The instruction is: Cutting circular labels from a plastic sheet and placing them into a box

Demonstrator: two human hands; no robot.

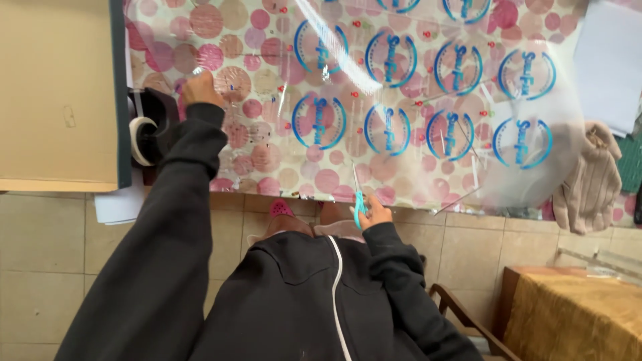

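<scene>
1. Clear plastic film (428, 113), printed with blue ring marks, spread flat over worktop (167, 40) covered in pink-dotted cloth.
2. Right hand (376, 212) at near edge of film, grip closed round teal handles of scissors (358, 197); blades pointing away from body, lying on the film just beyond the grip.
3. Left hand (200, 89) stretched far out, well apart from the scissor grip; palm down, fingers flat on film, nothing held.
4. Tape dispenser (150, 127), black with white roll, just beside left forearm, at worktop's end.
5. Cardboard sheet (57, 93) beyond the dispenser, further outward from left hand.
6. Beige gloves (588, 177) well off to the far side of the right grip, past film's curled edge.
7. Wooden chair arm (461, 314) and yellow cloth (575, 317) below right elbow.
8. Pink shoe (281, 208) on tiled floor (40, 254), just under worktop edge, close to scissor grip.
</scene>
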